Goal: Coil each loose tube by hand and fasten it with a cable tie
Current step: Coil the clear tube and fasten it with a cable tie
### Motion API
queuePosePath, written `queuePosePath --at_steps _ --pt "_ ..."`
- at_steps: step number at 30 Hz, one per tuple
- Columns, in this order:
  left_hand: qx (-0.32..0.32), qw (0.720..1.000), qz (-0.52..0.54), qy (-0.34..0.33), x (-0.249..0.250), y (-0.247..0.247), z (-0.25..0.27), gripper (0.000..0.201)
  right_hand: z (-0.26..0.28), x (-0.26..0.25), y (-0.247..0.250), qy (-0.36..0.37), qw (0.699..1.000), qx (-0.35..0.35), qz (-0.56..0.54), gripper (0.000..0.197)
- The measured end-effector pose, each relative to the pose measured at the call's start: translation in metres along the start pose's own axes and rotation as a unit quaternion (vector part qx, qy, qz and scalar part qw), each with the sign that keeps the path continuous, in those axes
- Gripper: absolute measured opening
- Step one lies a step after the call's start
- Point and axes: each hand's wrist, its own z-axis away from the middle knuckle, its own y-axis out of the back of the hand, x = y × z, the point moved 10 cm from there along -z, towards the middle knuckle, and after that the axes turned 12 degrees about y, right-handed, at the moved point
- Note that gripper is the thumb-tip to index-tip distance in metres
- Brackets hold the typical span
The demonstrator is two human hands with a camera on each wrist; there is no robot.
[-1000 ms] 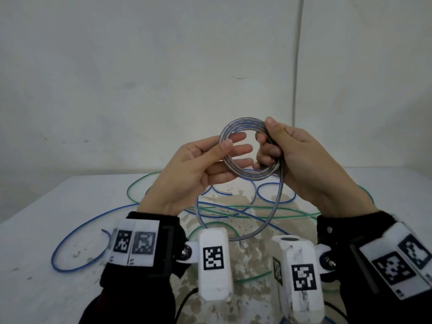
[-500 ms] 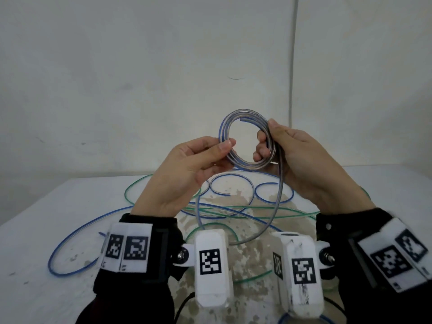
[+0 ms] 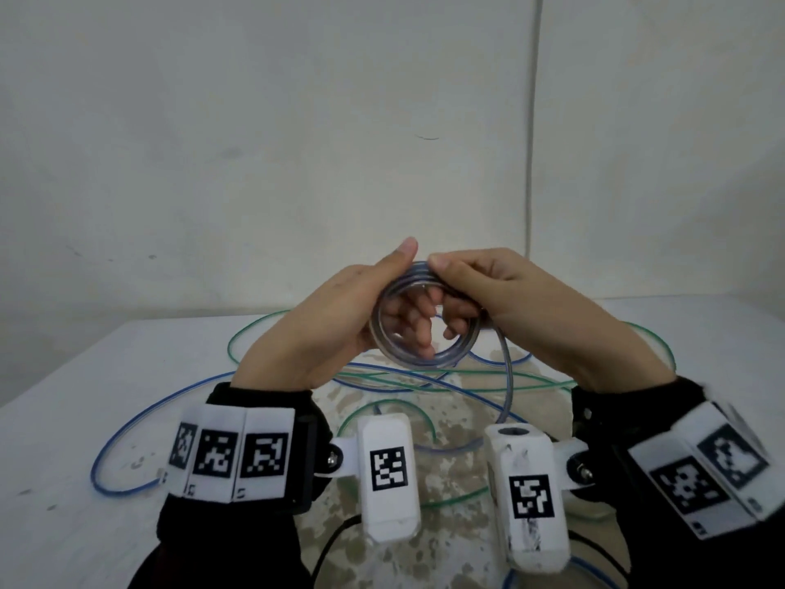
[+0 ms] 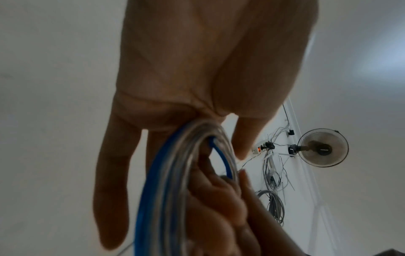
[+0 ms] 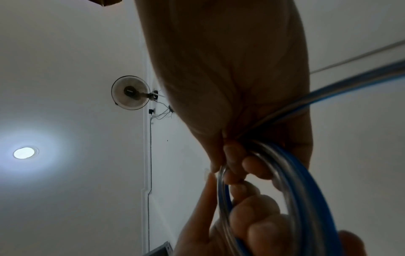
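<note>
White counter (image 3: 85,397), worn and stained in the middle. Loose blue tube (image 3: 140,423) and green tube (image 3: 246,333) sprawl across it in overlapping loops, crossing near centre.

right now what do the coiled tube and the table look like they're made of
Coiled tube: likely soft clear plastic with a blue stripe, glossy; fingers show through it and it bends into tight loops. Table: white painted or coated surface, matte, worn to brownish patches at the middle; base material unclear.

Loose blue tube (image 3: 127,423) and green tube (image 3: 382,378) loops sprawl across the middle of the tabletop (image 3: 63,525), crossing under both raised hands; its far-left part looks bare, though the near edge is hidden by the sleeves.
</note>
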Motion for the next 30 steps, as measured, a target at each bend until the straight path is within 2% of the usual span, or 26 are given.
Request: queuePosePath --at_steps 4,7,11,15,18,21,24,26,30 --pt "-0.001 1.000 -0.009 -0.016 0.003 -0.003 0.005 0.046 0.001 0.003 -0.001 -0.016 1.000 -0.006 0.007 0.035" --pt "0.029 0.998 0.009 -0.048 0.010 0.000 0.006 0.042 -0.001 0.008 0.003 -0.019 0.999 0.028 0.000 0.039" --pt "0.065 0.988 0.100 -0.094 0.018 0.004 0.003 0.042 -0.003 0.010 0.012 -0.031 0.993 0.085 -0.071 0.042" --pt "0.088 0.975 0.162 -0.125 0.021 0.015 0.002 0.044 0.000 0.007 0.014 -0.024 0.987 0.075 -0.140 0.039" --pt "0.050 0.983 0.147 -0.096 0.019 0.010 -0.001 0.045 -0.001 0.004 0.011 -0.011 0.984 0.069 -0.164 0.037" --pt "-0.010 0.996 0.071 -0.056 0.013 -0.004 0.000 0.040 0.000 -0.001 0.006 -0.006 0.997 0.031 -0.066 0.035" --pt "-0.032 0.999 -0.001 -0.042 0.005 -0.011 0.002 0.038 0.005 0.000 -0.006 -0.025 0.999 -0.036 0.002 0.036" --pt "-0.030 0.999 -0.012 -0.037 0.003 -0.011 0.003 0.033 0.006 0.003 -0.008 -0.042 0.998 -0.044 0.002 0.037" --pt "0.040 0.994 -0.027 -0.094 0.015 -0.003 0.005 0.032 0.002 0.007 0.000 -0.040 0.999 0.019 -0.021 0.040"
